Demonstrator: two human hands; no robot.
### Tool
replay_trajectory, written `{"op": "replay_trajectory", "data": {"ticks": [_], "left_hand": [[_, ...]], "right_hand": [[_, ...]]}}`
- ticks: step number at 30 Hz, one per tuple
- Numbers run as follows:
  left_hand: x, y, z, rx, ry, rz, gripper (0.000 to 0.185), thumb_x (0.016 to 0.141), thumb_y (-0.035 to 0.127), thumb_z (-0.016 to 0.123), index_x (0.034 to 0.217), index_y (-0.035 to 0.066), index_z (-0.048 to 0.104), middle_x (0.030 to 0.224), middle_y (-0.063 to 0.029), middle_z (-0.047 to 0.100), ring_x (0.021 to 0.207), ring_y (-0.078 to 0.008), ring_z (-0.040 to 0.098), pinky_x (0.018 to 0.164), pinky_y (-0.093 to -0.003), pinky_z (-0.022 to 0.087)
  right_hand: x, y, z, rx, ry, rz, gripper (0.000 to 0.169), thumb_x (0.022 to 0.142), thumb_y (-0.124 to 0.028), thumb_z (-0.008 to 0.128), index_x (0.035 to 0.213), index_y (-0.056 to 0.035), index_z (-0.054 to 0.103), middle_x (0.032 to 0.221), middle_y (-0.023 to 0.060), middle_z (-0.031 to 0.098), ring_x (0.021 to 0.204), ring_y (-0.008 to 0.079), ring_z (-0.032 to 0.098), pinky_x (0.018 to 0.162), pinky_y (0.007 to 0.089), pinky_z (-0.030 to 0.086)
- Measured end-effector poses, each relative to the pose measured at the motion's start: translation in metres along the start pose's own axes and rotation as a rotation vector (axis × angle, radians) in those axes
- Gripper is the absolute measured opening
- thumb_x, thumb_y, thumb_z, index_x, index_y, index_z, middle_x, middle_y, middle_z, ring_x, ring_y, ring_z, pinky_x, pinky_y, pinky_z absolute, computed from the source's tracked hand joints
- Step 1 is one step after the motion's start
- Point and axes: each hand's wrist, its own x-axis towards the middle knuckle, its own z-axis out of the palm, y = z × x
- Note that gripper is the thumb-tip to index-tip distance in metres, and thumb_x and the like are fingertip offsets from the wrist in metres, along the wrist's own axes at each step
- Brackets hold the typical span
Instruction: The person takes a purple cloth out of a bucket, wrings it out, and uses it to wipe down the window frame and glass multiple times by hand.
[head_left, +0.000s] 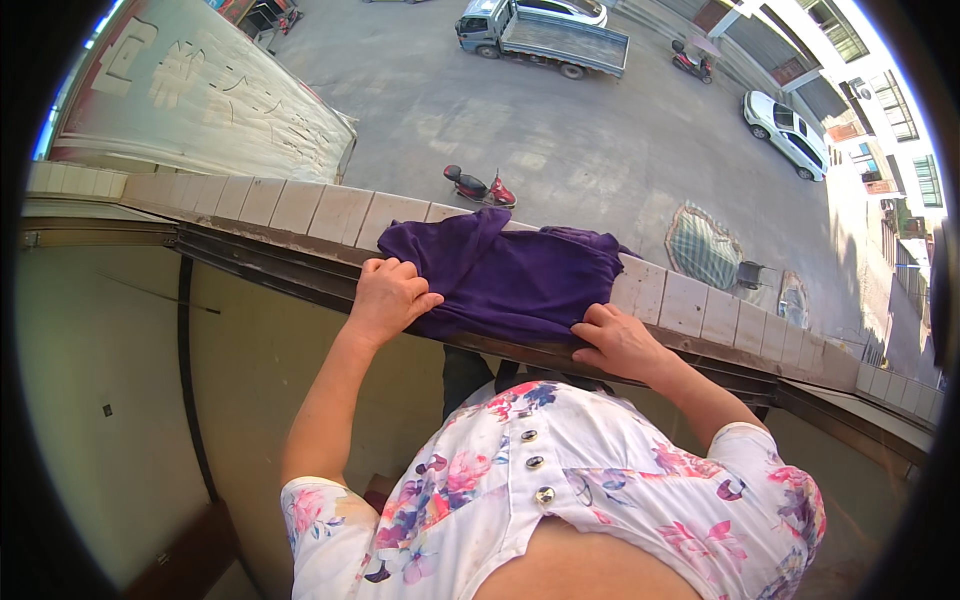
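A folded purple cloth (525, 274) lies across the tiled window ledge (682, 304), its near edge reaching over the dark metal window track (262, 259). At the cloth's left corner, my left hand (394, 296) grips the fabric between thumb and curled fingers. My right hand (615, 341) pinches the cloth's near right corner above the track. A bunched roll of the same fabric shows along the far right side of the cloth. What lies beneath the cloth is hidden.
Beyond the ledge is a drop to a paved yard with a red scooter (480, 189), a blue flatbed truck (562, 37) and a white car (787, 135). A pale sheet-covered structure (217, 105) stands at the left. Glass panes flank the opening.
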Motion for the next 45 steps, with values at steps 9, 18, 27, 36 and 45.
{"op": "replay_trajectory", "data": {"ticks": [9, 18, 27, 36, 45], "left_hand": [[-0.016, 0.010, 0.021, -0.048, 0.071, -0.193, 0.028, 0.083, 0.030, 0.060, 0.101, 0.009, 0.060, 0.087, -0.0059, 0.063, 0.087, -0.0232, 0.059, 0.093, -0.0470, 0.035], [-0.014, 0.052, 0.040, -0.336, 0.154, -0.213, 0.021, 0.082, 0.019, 0.057, 0.100, 0.007, 0.059, 0.091, -0.0065, 0.063, 0.091, -0.0235, 0.058, 0.093, -0.0431, 0.034], [-0.007, 0.073, 0.046, -0.291, 0.182, -0.264, 0.020, 0.081, 0.016, 0.057, 0.098, 0.006, 0.059, 0.088, -0.0065, 0.062, 0.090, -0.0219, 0.057, 0.094, -0.0427, 0.033], [-0.009, 0.067, 0.046, -0.328, 0.227, -0.294, 0.018, 0.080, 0.016, 0.058, 0.097, 0.009, 0.057, 0.085, -0.0051, 0.061, 0.088, -0.0206, 0.057, 0.091, -0.0434, 0.033], [-0.006, 0.050, 0.055, -0.492, 0.216, -0.354, 0.017, 0.077, 0.012, 0.056, 0.094, 0.007, 0.056, 0.086, -0.0072, 0.064, 0.086, -0.0258, 0.059, 0.088, -0.0400, 0.035]], "right_hand": [[-0.005, -0.015, 0.022, -0.220, 0.089, 0.107, 0.035, 0.074, -0.036, 0.066, 0.095, -0.0087, 0.065, 0.096, 0.0053, 0.049, 0.095, 0.0226, 0.043, 0.080, 0.0362, 0.033], [0.041, -0.017, 0.030, -0.107, 0.056, 0.037, 0.027, 0.077, -0.028, 0.063, 0.072, -0.0023, 0.065, 0.100, 0.0060, 0.049, 0.095, 0.0235, 0.043, 0.081, 0.0366, 0.035], [0.060, 0.017, 0.007, -0.108, -0.123, -0.358, 0.031, 0.071, -0.009, 0.059, 0.101, -0.0033, 0.052, 0.099, 0.0111, 0.050, 0.085, 0.0284, 0.056, 0.067, 0.0368, 0.051], [0.109, -0.002, 0.026, -0.122, -0.118, -0.386, 0.030, 0.068, -0.008, 0.062, 0.094, -0.0040, 0.049, 0.090, 0.0122, 0.049, 0.081, 0.0291, 0.059, 0.061, 0.0391, 0.050], [0.160, -0.032, 0.035, -0.035, 0.041, -0.371, 0.034, 0.061, -0.002, 0.062, 0.094, -0.0058, 0.050, 0.087, 0.0103, 0.050, 0.082, 0.0283, 0.058, 0.060, 0.0377, 0.050]]}}
